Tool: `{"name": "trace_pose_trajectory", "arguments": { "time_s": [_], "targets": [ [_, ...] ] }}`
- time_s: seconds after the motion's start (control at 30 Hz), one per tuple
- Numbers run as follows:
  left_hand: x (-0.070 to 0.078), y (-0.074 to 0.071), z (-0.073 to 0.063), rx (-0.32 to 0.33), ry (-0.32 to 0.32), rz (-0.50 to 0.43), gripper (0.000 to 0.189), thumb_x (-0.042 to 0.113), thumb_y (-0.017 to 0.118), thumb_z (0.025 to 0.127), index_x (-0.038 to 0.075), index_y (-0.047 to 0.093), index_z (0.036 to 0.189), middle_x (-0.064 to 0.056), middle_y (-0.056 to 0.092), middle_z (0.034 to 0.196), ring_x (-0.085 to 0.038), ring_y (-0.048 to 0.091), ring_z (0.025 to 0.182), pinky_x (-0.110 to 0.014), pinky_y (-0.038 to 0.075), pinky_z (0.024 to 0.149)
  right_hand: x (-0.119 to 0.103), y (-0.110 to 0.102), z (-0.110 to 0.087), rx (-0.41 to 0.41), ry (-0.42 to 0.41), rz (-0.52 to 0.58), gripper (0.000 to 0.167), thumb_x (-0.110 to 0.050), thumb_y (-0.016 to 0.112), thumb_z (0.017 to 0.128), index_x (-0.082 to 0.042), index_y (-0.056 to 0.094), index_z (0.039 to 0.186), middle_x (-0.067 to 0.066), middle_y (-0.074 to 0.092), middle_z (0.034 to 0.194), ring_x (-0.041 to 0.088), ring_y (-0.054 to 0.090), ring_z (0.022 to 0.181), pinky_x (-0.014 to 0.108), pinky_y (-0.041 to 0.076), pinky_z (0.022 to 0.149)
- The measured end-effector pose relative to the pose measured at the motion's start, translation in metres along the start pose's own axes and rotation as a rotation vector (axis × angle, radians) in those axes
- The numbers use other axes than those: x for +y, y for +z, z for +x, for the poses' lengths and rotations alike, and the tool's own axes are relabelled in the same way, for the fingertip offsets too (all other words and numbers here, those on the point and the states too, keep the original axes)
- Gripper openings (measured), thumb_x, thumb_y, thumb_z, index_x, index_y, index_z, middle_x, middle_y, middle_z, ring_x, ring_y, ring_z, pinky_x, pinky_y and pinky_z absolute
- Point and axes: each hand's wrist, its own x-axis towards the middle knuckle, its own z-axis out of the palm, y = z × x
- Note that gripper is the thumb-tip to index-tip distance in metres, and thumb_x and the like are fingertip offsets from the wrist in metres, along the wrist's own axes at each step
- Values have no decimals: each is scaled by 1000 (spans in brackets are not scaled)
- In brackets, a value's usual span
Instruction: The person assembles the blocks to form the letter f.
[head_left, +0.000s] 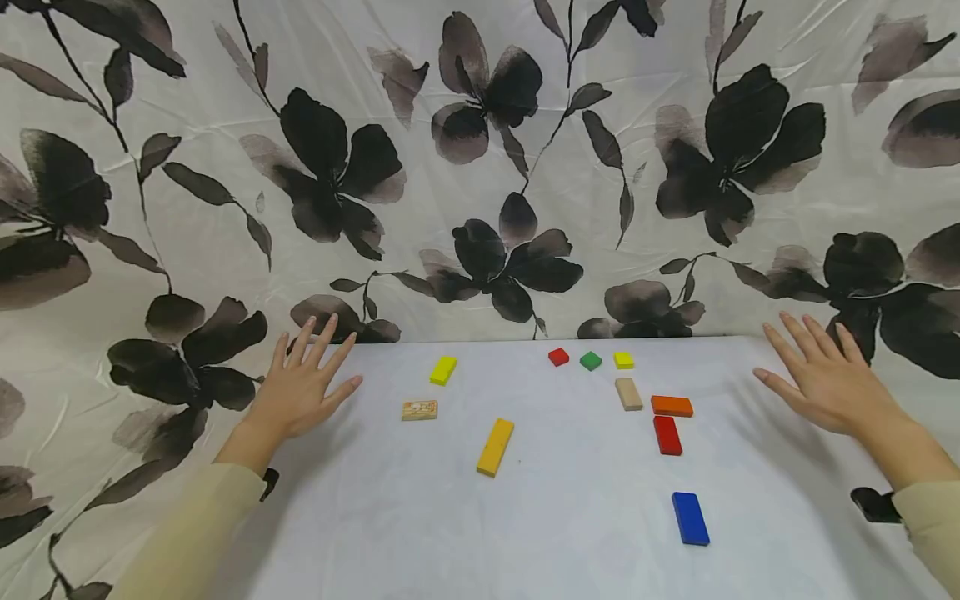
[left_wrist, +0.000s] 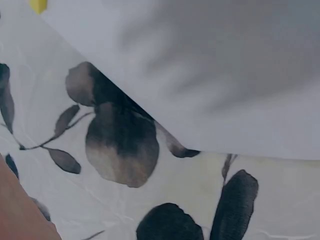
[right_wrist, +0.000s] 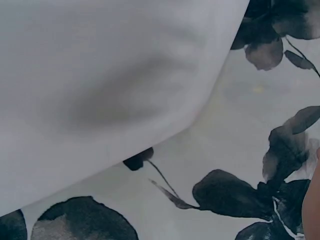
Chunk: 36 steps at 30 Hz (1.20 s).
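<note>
In the head view my left hand (head_left: 302, 392) hovers over the left side of the white table, fingers spread, holding nothing. Nearest to it are a patterned wooden block (head_left: 419, 410) and a yellow block (head_left: 443, 370). My right hand (head_left: 832, 379), likewise spread and holding nothing, is above the right side. Left of it lie an orange block (head_left: 672, 406), a red block (head_left: 667, 435) and a beige block (head_left: 628, 394). A blue block (head_left: 691, 518) sits nearer the front, and a longer yellow-orange block (head_left: 495, 447) lies mid-table. Both wrist views show hand shadows on the white surface.
Toward the back edge stand a small red block (head_left: 558, 357), a green block (head_left: 591, 361) and a small yellow block (head_left: 623, 360). A floral cloth (head_left: 600, 208) hangs behind the white table (head_left: 360, 533). Dark straps show at both wrists.
</note>
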Motion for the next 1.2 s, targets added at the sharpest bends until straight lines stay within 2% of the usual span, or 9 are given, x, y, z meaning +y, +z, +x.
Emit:
{"name": "trace_pose_trajectory", "arguments": {
  "time_s": [0.2, 0.47, 0.67, 0.8, 0.87, 1.0, 1.2],
  "targets": [
    [13, -5, -4, 7, 18, 18, 76, 64, 38, 103, 24, 22, 165, -6, -2, 173, -38, -3, 157, -65, -1, 122, -4, -3, -5, 34, -14, -10, 83, -52, 49, 104, -9, 12, 165, 21, 5, 170, 44, -1, 156, 61, -15, 121],
    [21, -4, -9, 40, 30, -9, 74, 62, 42, 103, 23, 26, 164, -6, 2, 173, -38, -2, 157, -64, -2, 123, -12, -5, -11, 65, -26, 2, 83, -51, 52, 103, -7, 15, 164, 24, 12, 169, 43, -2, 156, 59, -16, 121],
    [28, -5, -13, 55, 40, -35, 72, 59, 46, 103, 20, 32, 162, -8, 8, 173, -42, 7, 156, -67, 5, 121, -19, -2, -17, 82, -37, 35, 85, -50, 54, 102, -9, 13, 165, 24, 11, 169, 41, -4, 157, 56, -16, 122],
    [32, -5, -14, 74, 40, -72, 72, 58, 48, 103, 21, 34, 162, -7, 11, 173, -42, 9, 156, -67, 7, 121, -22, -5, -16, 99, -63, 74, 85, -46, 60, 100, -8, 17, 164, 24, 12, 169, 43, 0, 156, 53, -16, 123],
    [33, -5, -15, 83, 40, -84, 71, 58, 49, 102, 21, 34, 162, -7, 12, 172, -41, 9, 156, -68, 9, 121, -24, -6, -15, 109, -84, 114, 85, -42, 64, 99, -7, 20, 163, 25, 16, 167, 46, 5, 155, 54, -12, 123],
    [36, -2, -16, 86, 47, -115, 71, 56, 51, 102, 21, 34, 162, -8, 15, 171, -42, 10, 156, -70, 13, 119, -27, -7, -16, 110, -102, 171, 85, -35, 71, 95, -6, 26, 161, 28, 22, 163, 52, 16, 150, 65, 0, 122],
    [41, 0, -18, 81, 65, -176, 70, 51, 55, 103, 19, 34, 161, -11, 20, 170, -46, 15, 153, -70, 17, 117, -34, -6, -19, 88, -102, 170, 87, -32, 77, 91, -7, 29, 160, 29, 30, 158, 56, 33, 137, 75, 19, 113]
  ]
}}
